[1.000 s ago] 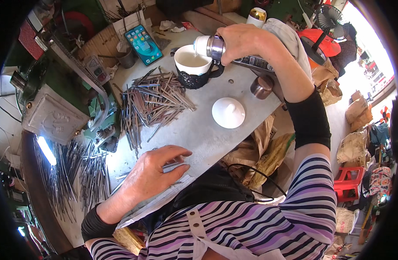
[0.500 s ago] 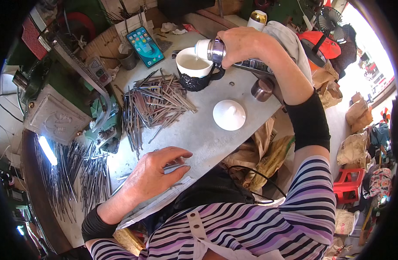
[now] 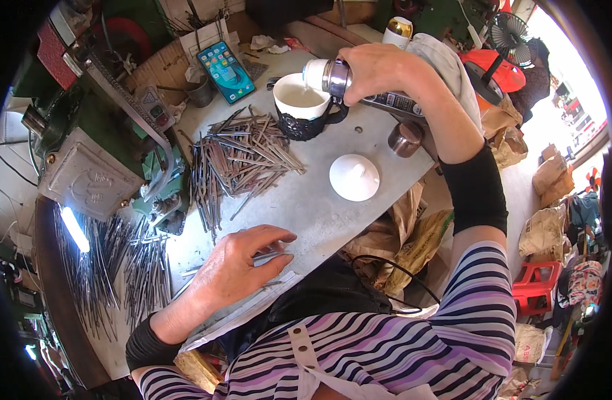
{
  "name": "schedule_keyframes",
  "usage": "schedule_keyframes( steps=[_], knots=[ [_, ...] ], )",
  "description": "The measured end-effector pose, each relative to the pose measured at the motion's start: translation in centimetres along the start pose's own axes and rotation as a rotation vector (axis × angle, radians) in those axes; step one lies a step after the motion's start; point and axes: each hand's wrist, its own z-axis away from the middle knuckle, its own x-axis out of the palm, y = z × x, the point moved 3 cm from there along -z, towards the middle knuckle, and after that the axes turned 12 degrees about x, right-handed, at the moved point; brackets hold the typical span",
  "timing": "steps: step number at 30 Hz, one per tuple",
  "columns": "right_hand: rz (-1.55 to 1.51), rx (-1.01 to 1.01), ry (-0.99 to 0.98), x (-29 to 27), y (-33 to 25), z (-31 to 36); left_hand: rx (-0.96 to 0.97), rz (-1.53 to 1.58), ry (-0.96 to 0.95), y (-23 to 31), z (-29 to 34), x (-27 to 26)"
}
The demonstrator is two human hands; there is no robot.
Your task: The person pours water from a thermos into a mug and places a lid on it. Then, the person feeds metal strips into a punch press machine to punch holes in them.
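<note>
1. Fingers (image 3: 376, 57) of the right hand (image 3: 379, 70) are wrapped around a tilted steel flask (image 3: 359, 87), its mouth held over the white cup (image 3: 299, 100).
2. Left hand (image 3: 239, 267) is laid flat, fingers spread, on the grey table (image 3: 319, 207).
3. Metal rods (image 3: 239, 157) are heaped near the cup; a white lid (image 3: 354, 177) is set beside.

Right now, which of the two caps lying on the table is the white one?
The white lid, a dome with a knob, near the table's front edge. The other, a small brown metal cap, sits farther back, under the right forearm.

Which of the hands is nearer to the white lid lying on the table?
Right, though narrowly. The right hand tilts a flask above the cup, beyond the white lid; the left hand rests flat near the table's front edge.
</note>
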Motion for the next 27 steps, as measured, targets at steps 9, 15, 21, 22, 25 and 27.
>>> schedule_keyframes(
  steps=[9,15,21,22,25,27],
  knots=[
    [-0.149,-0.021,0.058,1.4,1.7,-0.3,-0.022,0.006,-0.001,-0.1,0.0,0.2],
    [-0.278,0.014,0.037,1.1,2.3,0.4,-0.003,0.004,0.009,-0.2,0.0,0.2],
    [-0.431,-0.034,0.207,0.2,3.9,1.4,-0.070,0.022,-0.010,0.0,-0.2,0.4],
    [-0.532,-0.015,0.267,-0.1,4.2,1.5,-0.069,0.023,-0.016,0.0,-0.3,0.4],
    [-0.882,-0.132,0.294,-1.6,3.5,3.2,-0.076,0.012,-0.017,0.0,-0.4,0.4],
    [-0.960,0.120,0.327,-2.5,2.7,4.4,-0.085,0.014,-0.012,-0.1,-0.3,0.4]
  ],
)
